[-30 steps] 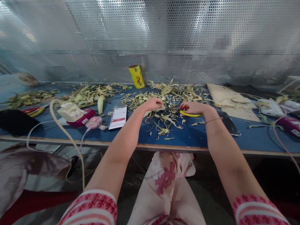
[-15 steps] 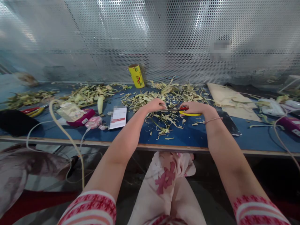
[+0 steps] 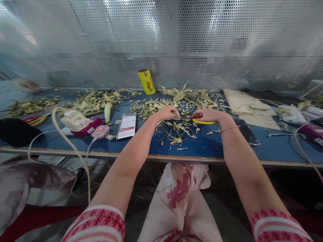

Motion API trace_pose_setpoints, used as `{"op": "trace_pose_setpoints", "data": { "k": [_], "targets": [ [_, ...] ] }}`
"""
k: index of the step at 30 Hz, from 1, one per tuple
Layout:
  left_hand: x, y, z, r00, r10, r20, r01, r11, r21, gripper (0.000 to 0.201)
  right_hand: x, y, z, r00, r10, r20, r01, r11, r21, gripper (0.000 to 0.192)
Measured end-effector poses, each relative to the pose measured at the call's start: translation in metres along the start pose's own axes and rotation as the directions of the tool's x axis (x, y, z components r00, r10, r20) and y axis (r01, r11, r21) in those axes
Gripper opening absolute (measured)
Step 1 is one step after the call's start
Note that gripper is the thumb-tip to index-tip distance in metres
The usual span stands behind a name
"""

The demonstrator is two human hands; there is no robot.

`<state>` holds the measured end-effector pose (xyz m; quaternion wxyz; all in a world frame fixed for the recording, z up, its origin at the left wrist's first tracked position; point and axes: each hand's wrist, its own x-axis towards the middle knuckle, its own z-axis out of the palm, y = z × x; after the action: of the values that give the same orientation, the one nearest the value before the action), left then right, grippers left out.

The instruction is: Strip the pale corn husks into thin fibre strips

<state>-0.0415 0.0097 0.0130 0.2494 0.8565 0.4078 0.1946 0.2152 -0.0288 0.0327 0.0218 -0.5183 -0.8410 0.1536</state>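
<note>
Both forearms reach out over the near edge of the blue-topped worktable (image 3: 217, 151), and the hands meet close together above a scatter of pale green-yellow plant trimmings (image 3: 176, 129). The right hand (image 3: 210, 116) is curled shut around the red and yellow plastic handles of a pair of scissors (image 3: 200, 119), whose dark blades point toward nine o'clock, straight at the other hand. The left hand (image 3: 166, 112) is closed with fingers pinched down at its three o'clock side, just where the blade tips end; it seems to grip a thin strip of the trimmings, though the piece is too small to make out. The scissors thus lie between the two hands, held by the right and almost touching the left. At eleven o'clock from the hands a yellow cylindrical roll (image 3: 146, 81) leans against the perforated metal back wall (image 3: 161, 43). At nine o'clock lie a white card with a red stripe (image 3: 126, 126) and a small pink device (image 3: 100, 131) on a white cable (image 3: 68, 141).
</note>
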Motion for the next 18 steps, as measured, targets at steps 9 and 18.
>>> {"op": "trace_pose_setpoints", "data": {
  "k": [9, 18],
  "targets": [
    [-0.0006, 0.0028, -0.0014, 1.0, -0.019, 0.01, 0.019, 1.0, 0.02, 0.032, -0.0022, -0.0042, -0.0033, 1.0, 0.013, -0.001, -0.013, 1.0, 0.017, 0.061],
    [-0.0003, 0.0019, -0.0025, 1.0, -0.026, 0.01, 0.026, 0.999, 0.033, 0.033, -0.0028, -0.0041, -0.004, 1.0, -0.009, 0.001, 0.008, 0.999, 0.051, 0.056]
  ]
}}
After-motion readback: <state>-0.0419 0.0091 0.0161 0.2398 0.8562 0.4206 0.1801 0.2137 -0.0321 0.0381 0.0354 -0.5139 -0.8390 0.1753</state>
